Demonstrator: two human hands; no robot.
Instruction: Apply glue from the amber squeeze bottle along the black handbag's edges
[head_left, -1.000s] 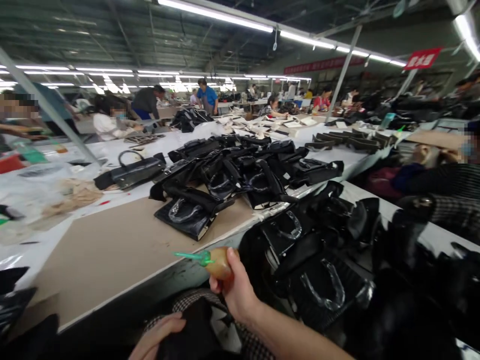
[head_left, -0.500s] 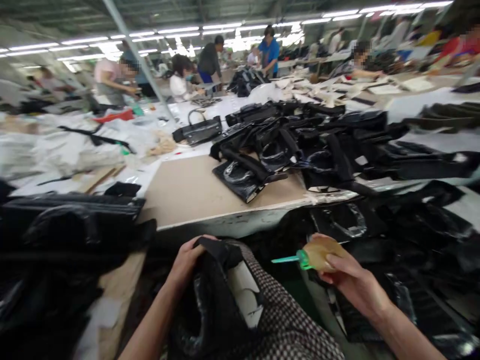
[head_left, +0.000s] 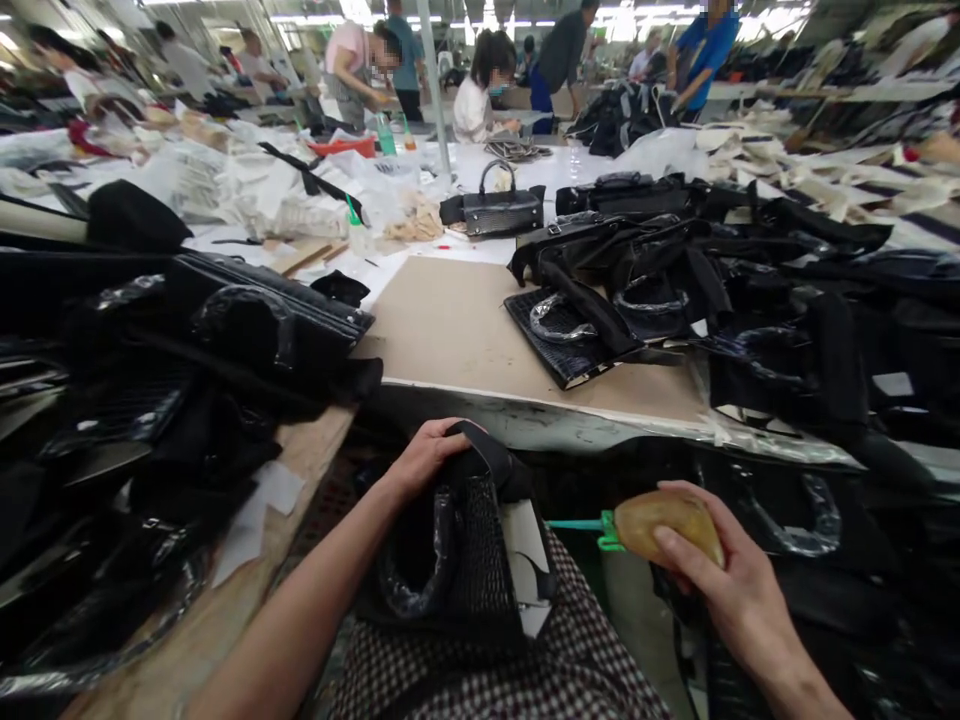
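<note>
My left hand (head_left: pixel 424 458) is closed on the top edge of a black handbag (head_left: pixel 457 550) that rests on my lap, over checked fabric. Its plastic-wrapped handle lies along its left side. My right hand (head_left: pixel 720 580) is wrapped around a squeeze bottle (head_left: pixel 664 522) with a tan body and a thin green nozzle pointing left towards the bag. The nozzle tip stays just short of the bag.
A brown board (head_left: pixel 457 325) covers the table ahead. A pile of black handbags (head_left: pixel 697 280) lies at its right, another pile (head_left: pixel 172 370) at my left. One finished handbag (head_left: pixel 501 208) stands upright farther back. Several people work at tables behind.
The view has swung left and down. My left hand and the bag now sit mid-frame, and the bottle in my right hand has come lower and closer to the bag.
</note>
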